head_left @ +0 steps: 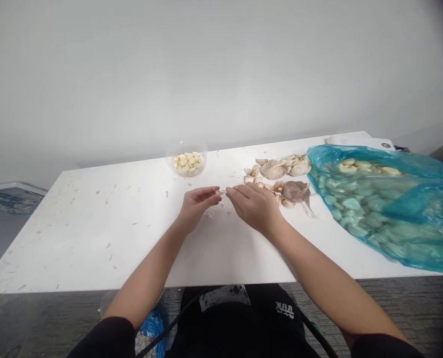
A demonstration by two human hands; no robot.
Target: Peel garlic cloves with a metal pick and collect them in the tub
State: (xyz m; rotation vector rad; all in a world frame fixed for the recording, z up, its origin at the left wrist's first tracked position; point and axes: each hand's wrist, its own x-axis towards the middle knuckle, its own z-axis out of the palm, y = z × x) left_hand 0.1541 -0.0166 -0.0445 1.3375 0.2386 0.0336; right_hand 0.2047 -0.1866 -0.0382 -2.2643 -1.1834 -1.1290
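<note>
My left hand (197,203) pinches a small garlic clove (218,192) between its fingertips. My right hand (253,207) faces it from the right, and a small metal tool (223,191), perhaps a blade, sticks out of its fingers and touches the clove. Just beyond and to the right of my right hand lie loose unpeeled cloves (258,176) and papery garlic bulbs (296,192). A clear plastic bowl (186,164) of peeled cloves stands farther back, to the left of centre.
The white table (94,238) is strewn with bits of garlic skin. A blue plastic bag (387,209) of peeled cloves lies on its right side. A wall rises behind the table. Below the front edge are my dark clothing, a cable and another blue bag (152,330).
</note>
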